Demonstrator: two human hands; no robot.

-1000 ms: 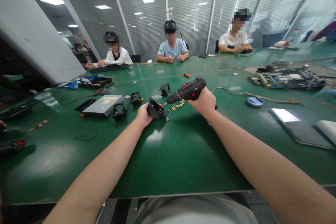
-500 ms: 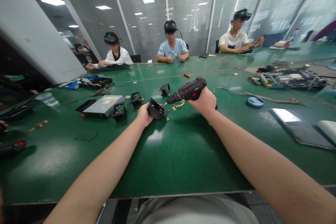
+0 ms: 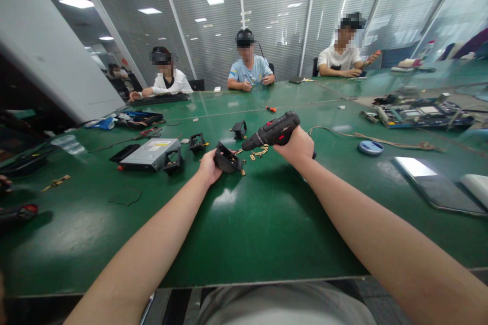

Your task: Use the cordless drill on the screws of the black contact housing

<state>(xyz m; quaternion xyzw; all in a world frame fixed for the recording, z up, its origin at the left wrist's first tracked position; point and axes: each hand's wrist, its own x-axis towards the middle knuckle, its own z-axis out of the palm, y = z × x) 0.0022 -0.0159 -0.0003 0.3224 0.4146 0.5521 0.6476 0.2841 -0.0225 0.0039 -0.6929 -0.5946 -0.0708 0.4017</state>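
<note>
My left hand (image 3: 209, 166) is closed round a small black plastic bracket (image 3: 227, 159), tilted just above the green table (image 3: 247, 213). My right hand (image 3: 295, 146) grips a black and red cordless screwdriver (image 3: 272, 131), whose tip points left and down toward the bracket and stops a short way from it. Several small brass-coloured parts (image 3: 259, 153) lie scattered on the table between the two hands. Two similar black brackets, one (image 3: 197, 141) near and another (image 3: 239, 129) farther back, stand behind.
A grey metal drive unit (image 3: 150, 154) lies left of the brackets. A blue round tin (image 3: 369, 148), a cable and circuit boards (image 3: 417, 113) lie to the right, with a shiny tablet (image 3: 432, 188) nearer. Three people with headsets sit at the far edge.
My hands, the bracket and the screwdriver hold nearly the same position. The person at the far right has raised a hand holding an orange tool.
</note>
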